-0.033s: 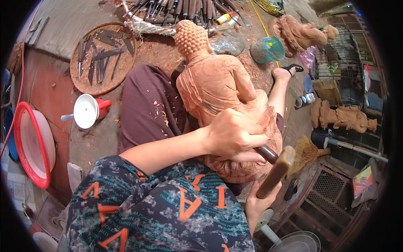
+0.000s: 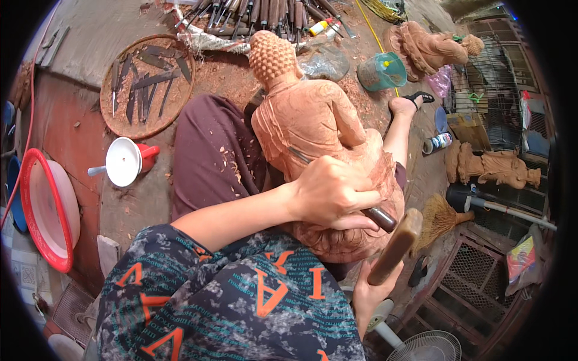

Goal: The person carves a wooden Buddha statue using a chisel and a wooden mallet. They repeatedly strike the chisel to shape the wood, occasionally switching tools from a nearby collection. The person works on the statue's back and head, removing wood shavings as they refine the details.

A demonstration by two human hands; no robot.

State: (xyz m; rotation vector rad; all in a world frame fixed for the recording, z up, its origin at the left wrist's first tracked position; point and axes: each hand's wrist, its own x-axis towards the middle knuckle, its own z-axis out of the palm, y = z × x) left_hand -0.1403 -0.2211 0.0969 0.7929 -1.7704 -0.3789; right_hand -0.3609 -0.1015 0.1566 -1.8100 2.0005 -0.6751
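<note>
Littered floor [image 2: 218, 73]; I count three statues [image 2: 310, 123]; left hand [image 2: 333, 188], palm down, wraps one chisel [image 2: 381, 218], right hand [image 2: 372, 293] clasps one mallet [image 2: 397, 246] at four o'clock

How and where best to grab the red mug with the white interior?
Probably grip the red mug with the white interior by its red handle, coming from the right, the side of the maroon-trousered knee. The handle juts that way, roughly opposite the grey utensil end sticking out at left.
</note>
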